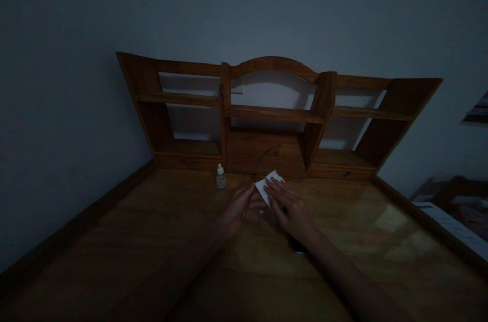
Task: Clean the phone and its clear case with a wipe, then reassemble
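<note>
Left hand (pixel 239 205), right hand (pixel 290 208) on tissue (pixel 268 186) (bottle (pixel 220 178) near), desk edge (pixel 430 225) apart

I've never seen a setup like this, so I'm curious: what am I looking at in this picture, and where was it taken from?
This view comes from a camera worn on a person's head, looking down at their own bare hands. The right hand rests its fingers on a folded white paper, and the left hand is right beside it. On the wooden desk stand a small dropper bottle and, by the right wrist, a dark phone. A wooden shelf unit rises behind.
</note>
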Available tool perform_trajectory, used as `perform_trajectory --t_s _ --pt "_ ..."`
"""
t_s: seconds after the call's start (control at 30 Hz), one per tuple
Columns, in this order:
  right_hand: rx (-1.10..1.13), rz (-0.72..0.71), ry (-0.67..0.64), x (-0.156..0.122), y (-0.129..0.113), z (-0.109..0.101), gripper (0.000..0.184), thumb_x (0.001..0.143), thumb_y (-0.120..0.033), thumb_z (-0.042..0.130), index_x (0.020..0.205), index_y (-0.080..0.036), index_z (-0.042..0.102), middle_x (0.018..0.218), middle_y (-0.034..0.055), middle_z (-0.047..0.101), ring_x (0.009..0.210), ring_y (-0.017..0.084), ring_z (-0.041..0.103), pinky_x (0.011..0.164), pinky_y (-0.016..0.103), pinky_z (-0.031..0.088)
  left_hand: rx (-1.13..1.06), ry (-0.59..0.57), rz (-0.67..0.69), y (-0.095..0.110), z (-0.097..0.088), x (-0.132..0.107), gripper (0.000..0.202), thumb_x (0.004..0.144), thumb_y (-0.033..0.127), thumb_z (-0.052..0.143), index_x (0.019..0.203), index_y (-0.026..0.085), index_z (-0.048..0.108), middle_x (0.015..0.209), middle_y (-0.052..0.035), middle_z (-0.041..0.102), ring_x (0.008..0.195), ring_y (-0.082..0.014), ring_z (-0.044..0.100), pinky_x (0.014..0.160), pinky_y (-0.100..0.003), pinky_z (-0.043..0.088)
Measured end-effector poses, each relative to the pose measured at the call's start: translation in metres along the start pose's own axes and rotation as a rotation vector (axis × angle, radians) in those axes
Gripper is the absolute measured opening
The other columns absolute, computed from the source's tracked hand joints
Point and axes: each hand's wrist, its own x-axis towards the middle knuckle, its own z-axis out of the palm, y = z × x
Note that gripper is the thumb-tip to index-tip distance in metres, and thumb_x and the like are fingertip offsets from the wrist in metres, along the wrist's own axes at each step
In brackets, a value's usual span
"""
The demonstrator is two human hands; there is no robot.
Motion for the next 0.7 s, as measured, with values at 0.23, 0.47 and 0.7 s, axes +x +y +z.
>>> perform_trajectory --t_s 0.23,0.47,0.7 --pt "0.013 0.035 0.001 -0.002 0.002 0.003 0.049 0.096 -0.017 0.048 0.143 -0.031 0.051 0.148 0.0036 0.051 0.141 0.024 0.042 0.114 0.053 0.04 0.034 0.001 0.027 0.0 0.0 0.0 0.041 0.092 0.043 0.061 0.117 0.011 0.068 0.113 -0.0176 0.07 0.088 -0.0256 0.071 0.075 -0.034 0.055" --pt "0.067 0.019 -0.09 -0.001 -0.008 0.001 0.05 0.096 -0.017 0.049 0.145 -0.031 0.049 0.149 0.0016 0.049 0.14 0.023 0.042 0.112 0.048 0.044 -0.098 0.128 0.038 0.002 -0.004 0.001 0.03 0.092 0.037 0.062 0.107 0.011 0.07 0.111 -0.0155 0.071 0.095 -0.0235 0.07 0.082 -0.033 0.055" --pt "0.14 0.012 -0.058 -0.001 -0.015 -0.002 0.049 0.096 -0.015 0.049 0.142 -0.031 0.052 0.145 0.0016 0.054 0.138 0.023 0.045 0.111 0.047 0.046 -0.211 0.11 0.075 0.001 -0.014 0.009 0.024 0.095 0.034 0.059 0.102 0.013 0.067 0.116 -0.0126 0.069 0.1 -0.0206 0.068 0.09 -0.033 0.054"
